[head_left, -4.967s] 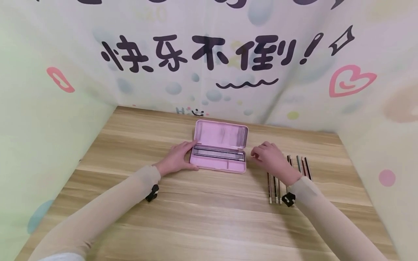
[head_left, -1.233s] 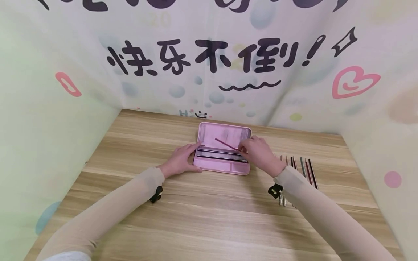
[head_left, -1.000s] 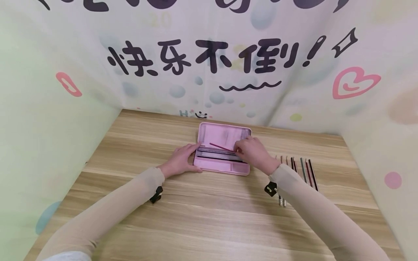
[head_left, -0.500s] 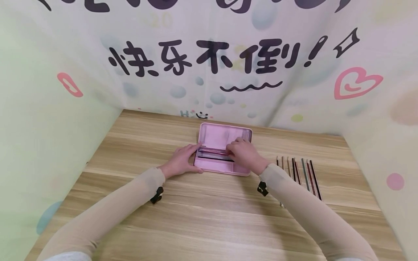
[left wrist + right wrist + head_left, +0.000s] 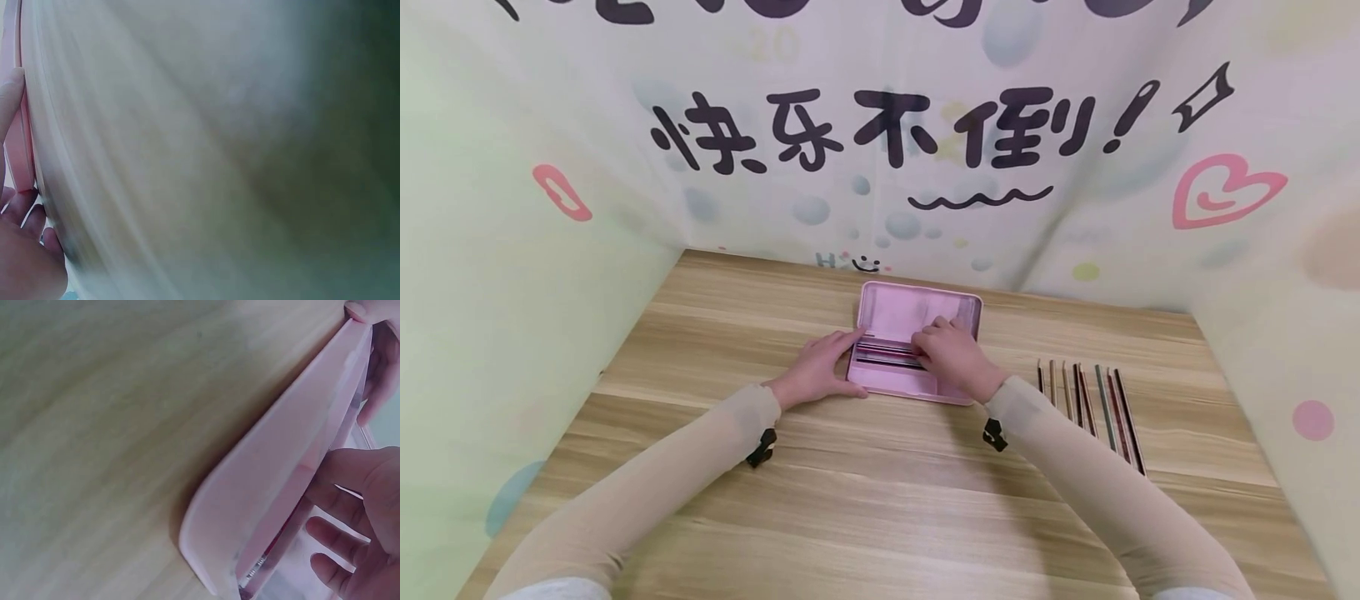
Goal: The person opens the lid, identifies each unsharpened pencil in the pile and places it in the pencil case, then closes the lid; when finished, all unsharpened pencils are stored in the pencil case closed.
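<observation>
An open pink pencil case (image 5: 891,382) lies on the wooden table, its lid (image 5: 891,308) tipped back toward the wall. My left hand (image 5: 812,373) grips the case's left end, thumb at the front corner and fingers behind. Over the right half of the case, my right hand (image 5: 955,358) reaches in, thumb and index finger pinching a dark red pencil (image 5: 282,530) low in the compartment. The other fingers stand loosely bent in the right wrist view. A dark pencil (image 5: 880,362) lies lengthwise in front of the red one. My right hand hides the case's right part.
Several loose pencils (image 5: 1105,408) lie side by side on the table (image 5: 850,500) to the right, partly behind my right sleeve (image 5: 1090,483). A printed cloth wall (image 5: 760,208) stands close behind the lid, with more cloth on both sides.
My right hand has carried the red pencil left and down from above the case, laying its slanted length flat inside. The left hand has stayed on the case's left end.
</observation>
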Demonstrator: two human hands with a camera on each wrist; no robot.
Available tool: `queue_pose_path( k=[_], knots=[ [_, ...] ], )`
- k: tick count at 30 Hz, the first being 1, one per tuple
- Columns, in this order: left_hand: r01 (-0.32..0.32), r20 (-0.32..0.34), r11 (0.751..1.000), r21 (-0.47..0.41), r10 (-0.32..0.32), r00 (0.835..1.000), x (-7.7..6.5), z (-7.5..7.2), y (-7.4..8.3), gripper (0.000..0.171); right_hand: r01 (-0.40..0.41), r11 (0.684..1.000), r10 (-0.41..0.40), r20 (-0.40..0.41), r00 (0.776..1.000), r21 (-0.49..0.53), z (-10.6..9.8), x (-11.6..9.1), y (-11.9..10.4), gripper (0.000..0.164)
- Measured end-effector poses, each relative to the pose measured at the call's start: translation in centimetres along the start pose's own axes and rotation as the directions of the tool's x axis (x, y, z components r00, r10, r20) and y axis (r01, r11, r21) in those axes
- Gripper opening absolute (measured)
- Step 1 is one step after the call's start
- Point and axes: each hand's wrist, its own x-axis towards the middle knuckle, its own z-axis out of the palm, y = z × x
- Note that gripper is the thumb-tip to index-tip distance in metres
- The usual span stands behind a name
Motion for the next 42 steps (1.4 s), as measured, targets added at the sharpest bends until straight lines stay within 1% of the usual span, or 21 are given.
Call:
queue_pose_path(
  k=[8, 15, 21, 27, 32, 38, 42],
  knots=[
    [0.007, 0.002, 1.000, -0.008, -0.007, 1.000, -0.1, -0.3, 0.3, 0.111, 0.007, 0.997, -0.007, -0.010, 1.000, -0.070, 0.2, 0.1, 0.0, 0.011],
    [0.006, 0.003, 1.000, -0.003, -0.006, 1.000, -0.1, -0.4, 0.3, 0.111, 0.012, 0.997, -0.013, -0.014, 1.000, -0.079, -0.1, -0.1, 0.0, 0.012],
    [0.006, 0.001, 1.000, 0.003, -0.006, 1.000, -0.2, -0.2, 0.3, 0.112, 0.009, 0.997, -0.011, -0.031, 0.999, -0.082, -0.1, -0.9, 0.3, 0.013],
    [0.022, 0.025, 1.000, -0.007, -0.021, 0.999, -0.5, 0.1, 0.5, 0.112, 0.004, 0.999, -0.008, -0.081, 0.997, -0.049, -0.7, -2.8, 1.0, 0.013],
    [0.017, 0.014, 1.000, -0.012, -0.017, 1.000, -0.4, 0.1, 0.5, 0.112, -0.005, 1.000, 0.003, -0.125, 0.992, -0.014, -1.4, -4.5, 1.8, 0.014],
    [0.023, 0.020, 1.000, -0.007, -0.023, 1.000, 0.0, 0.1, 0.2, 0.112, -0.021, 0.999, 0.025, -0.153, 0.988, 0.031, -2.2, -6.7, 2.9, 0.010],
    [0.025, 0.018, 1.000, -0.005, -0.024, 1.000, 0.1, 0.1, 0.0, 0.112, -0.044, 0.997, 0.053, -0.141, 0.989, 0.067, -2.7, -8.5, 3.6, 0.009]
  ],
)
